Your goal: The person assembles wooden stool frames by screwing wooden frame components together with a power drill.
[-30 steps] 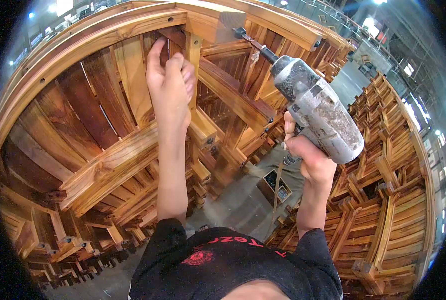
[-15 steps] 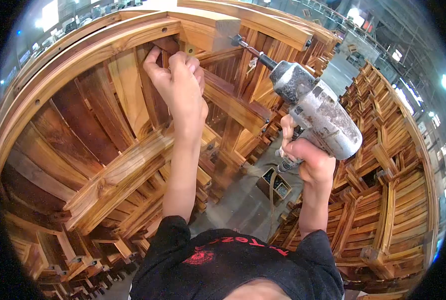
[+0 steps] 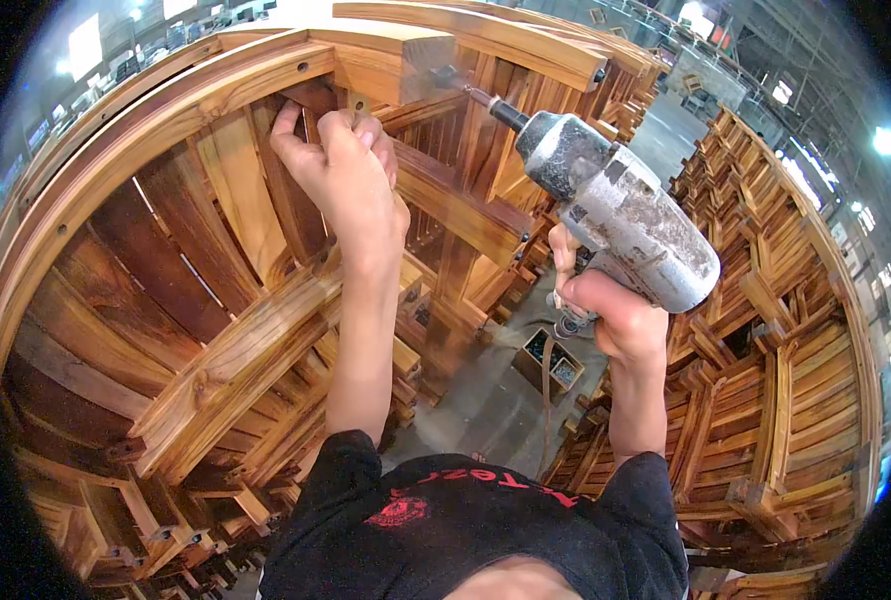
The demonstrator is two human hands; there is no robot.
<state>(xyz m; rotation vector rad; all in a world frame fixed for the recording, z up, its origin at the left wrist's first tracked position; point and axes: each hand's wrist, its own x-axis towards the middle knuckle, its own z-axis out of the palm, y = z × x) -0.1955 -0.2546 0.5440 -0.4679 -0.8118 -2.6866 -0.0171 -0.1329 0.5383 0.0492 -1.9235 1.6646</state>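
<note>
My right hand (image 3: 616, 310) is wrapped around the handle of a worn silver impact wrench (image 3: 636, 225). The long bit (image 3: 491, 105) of the wrench points up and left, its tip at a blurred bolt (image 3: 448, 76) on the end face of a wooden beam (image 3: 381, 65). Under that beam, at the corner with the curved wooden rail (image 3: 196, 95), my left hand (image 3: 346, 170) has its fingers curled in by a dark wooden piece (image 3: 314, 97). Whatever those fingers hold, if anything, is hidden.
Slatted wooden panels (image 3: 156, 260) fill the left side, with a thick crossbar (image 3: 236, 350) below. More stacked wooden frames (image 3: 766, 400) stand on the right. A box of small hardware (image 3: 551, 362) sits on the floor, with a hose (image 3: 547, 410) hanging in front of it.
The wrench and both hands have shifted slightly left in view, along with the wooden frame. The bolt looks more blurred at the bit's tip. Both grips look the same.
</note>
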